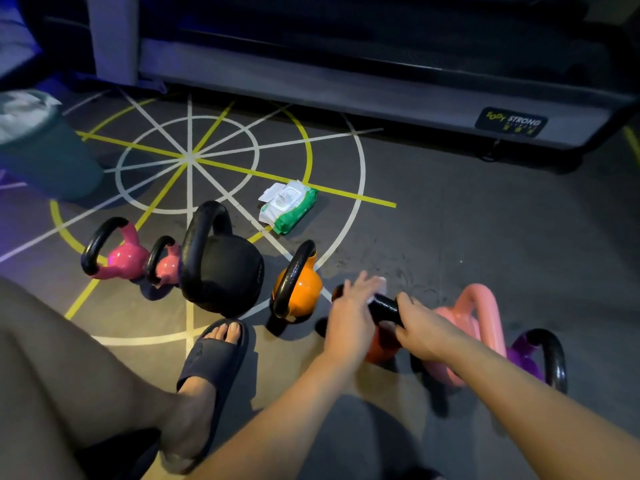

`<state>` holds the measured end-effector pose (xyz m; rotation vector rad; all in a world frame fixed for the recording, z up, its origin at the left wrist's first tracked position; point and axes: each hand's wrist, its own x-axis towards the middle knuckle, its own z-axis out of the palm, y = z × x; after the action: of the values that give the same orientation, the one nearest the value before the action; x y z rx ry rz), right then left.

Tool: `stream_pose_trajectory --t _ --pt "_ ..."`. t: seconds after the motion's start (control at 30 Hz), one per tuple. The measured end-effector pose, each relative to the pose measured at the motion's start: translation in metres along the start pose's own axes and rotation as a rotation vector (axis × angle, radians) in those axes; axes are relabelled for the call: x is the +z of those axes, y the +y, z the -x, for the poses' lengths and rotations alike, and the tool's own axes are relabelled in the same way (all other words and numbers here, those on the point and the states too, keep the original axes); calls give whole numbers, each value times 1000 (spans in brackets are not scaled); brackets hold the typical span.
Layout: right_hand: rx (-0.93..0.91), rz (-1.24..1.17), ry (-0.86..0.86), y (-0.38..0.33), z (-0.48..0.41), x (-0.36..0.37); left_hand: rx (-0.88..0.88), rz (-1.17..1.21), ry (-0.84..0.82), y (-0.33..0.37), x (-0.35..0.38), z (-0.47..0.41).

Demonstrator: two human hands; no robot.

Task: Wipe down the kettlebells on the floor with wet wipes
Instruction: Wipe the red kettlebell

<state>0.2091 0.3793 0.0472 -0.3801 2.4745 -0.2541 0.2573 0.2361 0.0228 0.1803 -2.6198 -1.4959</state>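
Left hand (348,311) presses a white wet wipe (380,285) flat-fingered onto the black handle (387,308) of the red kettlebell (381,351); right hand (420,329) wraps the handle, presumably steadying it.

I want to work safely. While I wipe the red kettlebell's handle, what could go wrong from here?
1. The right hand grips the red kettlebell by the handle that the left hand presses a wipe on; a wet handle might slip and the bell tip against the orange kettlebell nearby.
2. The toes are bare in the sandal beside the black kettlebell; a tipped bell could hurt them.
3. The wipes pack looks open; its wipes may dry.
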Motion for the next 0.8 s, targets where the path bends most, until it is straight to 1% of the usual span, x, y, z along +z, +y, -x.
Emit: stream_pose_trajectory --t 0.03,0.07,0.1,0.2,0.23,0.33,0.37,0.4,0.47,0.53,0.57,0.63,0.7,0.8 --pt "-17 -15 -11 1 -1 0 69 -40 -84 8 8 5" --pt "-34 -22 -23 3 -3 0 119 -74 -133 12 13 8" --pt "-32 -30 -26 2 -3 -1 147 -82 -142 11 14 8" --pt "33 -68 1 0 -1 0 163 -75 -81 -3 2 0" --pt "48 -71 2 1 0 2 128 -58 -62 -8 -4 -2" --pt "73 -123 5 6 2 4 -128 14 57 -20 -24 -7" --pt "85 -135 7 7 4 3 -174 33 86 -24 -28 -7" --pt "94 -145 16 8 4 1 -175 31 86 -25 -28 -7" --pt "94 -168 50 6 4 -3 -121 -13 12 -18 -20 -5" --pt "57 -224 111 1 5 -6 -10 -44 -137 1 -8 2" --pt "31 -275 149 -1 5 -9 16 -30 -187 7 -4 4" --pt "-64 -323 260 1 5 -14 -32 56 -153 7 -5 -1" --pt "-169 -259 342 4 9 -13 -68 94 -130 2 -10 -8" --pt "-283 -142 362 9 17 1 21 27 -243 -7 -15 -6"
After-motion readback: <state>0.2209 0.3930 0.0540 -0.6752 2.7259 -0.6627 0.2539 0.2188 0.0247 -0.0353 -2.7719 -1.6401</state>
